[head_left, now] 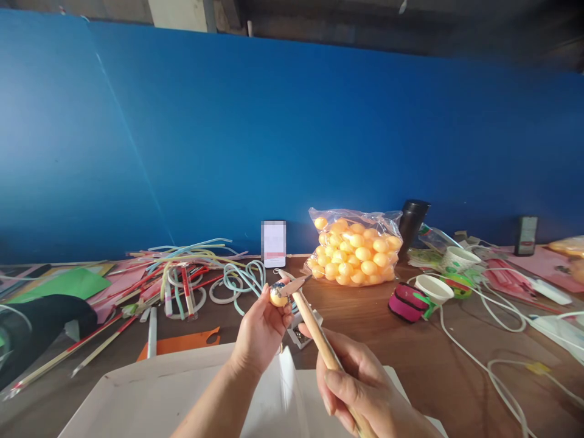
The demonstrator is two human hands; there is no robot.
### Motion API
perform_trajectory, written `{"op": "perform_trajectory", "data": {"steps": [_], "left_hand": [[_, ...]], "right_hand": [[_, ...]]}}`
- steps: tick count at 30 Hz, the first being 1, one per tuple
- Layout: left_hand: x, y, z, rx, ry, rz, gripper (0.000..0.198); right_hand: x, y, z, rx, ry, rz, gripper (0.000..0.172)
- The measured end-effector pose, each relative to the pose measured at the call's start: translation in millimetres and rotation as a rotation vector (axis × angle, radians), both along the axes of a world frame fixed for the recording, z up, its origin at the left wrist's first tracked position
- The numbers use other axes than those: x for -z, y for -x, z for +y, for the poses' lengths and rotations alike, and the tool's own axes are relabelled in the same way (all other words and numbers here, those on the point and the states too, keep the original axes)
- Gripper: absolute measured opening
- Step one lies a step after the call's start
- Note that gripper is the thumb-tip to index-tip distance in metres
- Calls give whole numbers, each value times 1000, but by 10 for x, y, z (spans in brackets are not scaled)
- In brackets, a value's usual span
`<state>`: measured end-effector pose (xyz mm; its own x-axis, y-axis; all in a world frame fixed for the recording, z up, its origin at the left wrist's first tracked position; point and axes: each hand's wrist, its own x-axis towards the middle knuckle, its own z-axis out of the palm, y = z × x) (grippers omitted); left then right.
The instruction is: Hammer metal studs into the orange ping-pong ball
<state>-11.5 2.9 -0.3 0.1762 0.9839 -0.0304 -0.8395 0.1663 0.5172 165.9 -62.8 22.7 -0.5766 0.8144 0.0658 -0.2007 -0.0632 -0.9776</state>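
Wooden-handled hammer with a grey metal head (325, 348) is gripped by the right hand (358, 382), fingers curled; its handle slants up-left, tapered tip pointing right. Beside the head, a yellow, dark-marked ball (277, 299) is pinched by the left hand (261, 331).

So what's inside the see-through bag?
The see-through bag holds lots of yellow-orange balls. Those at the front cover the deeper part, so what's there can't be seen.

Bag (353, 255) behind hammer (322, 340), perhaps against wall (292, 134)
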Motion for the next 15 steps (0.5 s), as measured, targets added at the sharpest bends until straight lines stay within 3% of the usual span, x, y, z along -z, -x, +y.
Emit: {"op": "perform_trajectory", "data": {"steps": [7,15], "left_hand": [[12,-25,17,-72,34,73,25],[22,-31,18,-142,44,128,25]], "right_hand": [[10,22,8,64,0,-56,52],[45,35,18,41,12,-62,50]]}}
